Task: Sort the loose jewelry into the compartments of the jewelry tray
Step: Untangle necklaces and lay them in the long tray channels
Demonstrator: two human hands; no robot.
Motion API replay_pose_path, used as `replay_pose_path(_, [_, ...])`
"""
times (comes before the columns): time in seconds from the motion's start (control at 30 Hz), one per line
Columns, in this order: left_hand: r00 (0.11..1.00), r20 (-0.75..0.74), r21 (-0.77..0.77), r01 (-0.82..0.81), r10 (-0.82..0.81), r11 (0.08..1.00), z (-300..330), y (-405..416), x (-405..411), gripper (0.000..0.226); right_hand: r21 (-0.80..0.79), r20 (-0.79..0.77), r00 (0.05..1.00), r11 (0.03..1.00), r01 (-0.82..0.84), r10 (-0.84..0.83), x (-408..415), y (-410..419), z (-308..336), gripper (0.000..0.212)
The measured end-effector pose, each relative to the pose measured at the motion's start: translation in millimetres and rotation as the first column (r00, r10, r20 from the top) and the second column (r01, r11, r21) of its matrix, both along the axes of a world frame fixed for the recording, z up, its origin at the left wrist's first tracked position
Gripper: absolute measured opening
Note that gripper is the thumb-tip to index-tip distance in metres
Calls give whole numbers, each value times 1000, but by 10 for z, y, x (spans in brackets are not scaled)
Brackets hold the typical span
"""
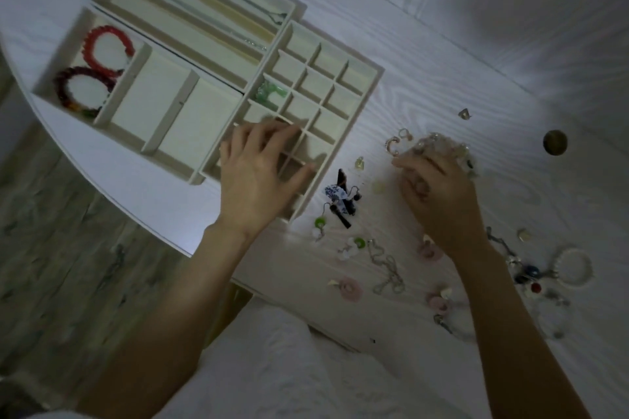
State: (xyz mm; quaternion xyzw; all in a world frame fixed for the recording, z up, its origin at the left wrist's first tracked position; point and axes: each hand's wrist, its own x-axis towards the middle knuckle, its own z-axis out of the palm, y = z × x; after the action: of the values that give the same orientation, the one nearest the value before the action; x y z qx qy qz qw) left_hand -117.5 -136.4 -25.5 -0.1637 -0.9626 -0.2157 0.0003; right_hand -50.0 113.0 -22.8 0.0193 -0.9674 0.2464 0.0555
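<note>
The cream jewelry tray (369, 76) lies on the white table, split into long slots, wide bays and a grid of small cells. A red bead bracelet (107, 46) and a dark bead bracelet (80, 88) lie in the left bay. A green piece (270, 95) sits in one small cell. My left hand (258, 173) rests spread over the near grid cells, holding nothing that I can see. My right hand (439, 201) is curled on a clear bead bracelet (439, 146) on the table right of the tray. Loose earrings (340, 201) lie between my hands.
More loose jewelry lies near my right wrist: pink rings (350, 287), a thin chain (388, 269), a white bead bracelet (573, 267), green ring earrings (320, 224). A round brass knob (554, 142) sits far right. The curved table edge drops to a wood floor at left.
</note>
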Motion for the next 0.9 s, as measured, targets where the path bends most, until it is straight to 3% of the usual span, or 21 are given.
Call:
replay_pose_path(0.13, [1000,-9,-19,30,-30,999,5,15,26,68,-15,66,989,991,-130,131,52,-76,-40,20])
replay_pose_path(0.37, [999,18,-45,31,-30,998,41,-2,24,88,21,78,991,993,-113,111,54,-228,-67,4])
replay_pose_path(0.53, [998,55,-43,16,-14,999,39,-7,32,85,139,23,995,985,-100,98,-9,-327,-38,4])
replay_pose_path(0.8, [998,64,-61,-20,24,998,43,13,53,81,69,108,994,997,-35,27,-129,-299,-103,24])
replay_pose_path(0.9, [998,54,-76,-23,28,997,39,11,52,80,44,67,996,997,-60,57,-105,-292,-89,28])
